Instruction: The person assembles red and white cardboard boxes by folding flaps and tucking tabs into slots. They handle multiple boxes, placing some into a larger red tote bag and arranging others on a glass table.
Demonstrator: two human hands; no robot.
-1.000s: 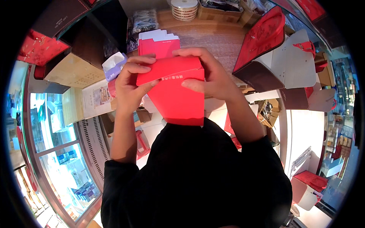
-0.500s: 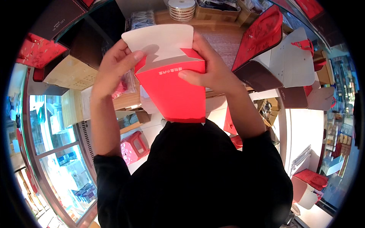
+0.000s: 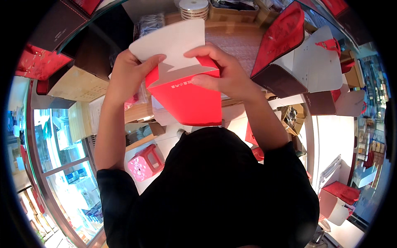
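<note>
Holding a red box (image 3: pixel 186 97) up at chest height, you keep it clear of the counter (image 3: pixel 244 39) so that both hands can work its open top. Your left hand (image 3: pixel 128 74) closes on the box's left upper corner, thumb laid across the front edge and fingers hidden behind the white flap (image 3: pixel 171 43); this grip steadies the body while the flap stands raised. Your right hand (image 3: pixel 225 72) closes on the right upper corner, index finger stretched along the flap's fold and the lower fingers pressed to the red face, so the fold line is pinned where the lid hinges. The flap shows its unprinted white inner side and tilts up and away from you, which leaves the mouth of the box open; what lies inside cannot be told from this view. Beyond the box, a ribbon spool (image 3: pixel 193 7) sits at the far edge of the counter. To the right, flat red and brown box blanks (image 3: pixel 285 49) lean or lie in a loose pile, within reach of your right side. Below left, a pink stool (image 3: pixel 145 162) stands on the floor beside a glass display case (image 3: pixel 62 165), well apart from the hands.
</note>
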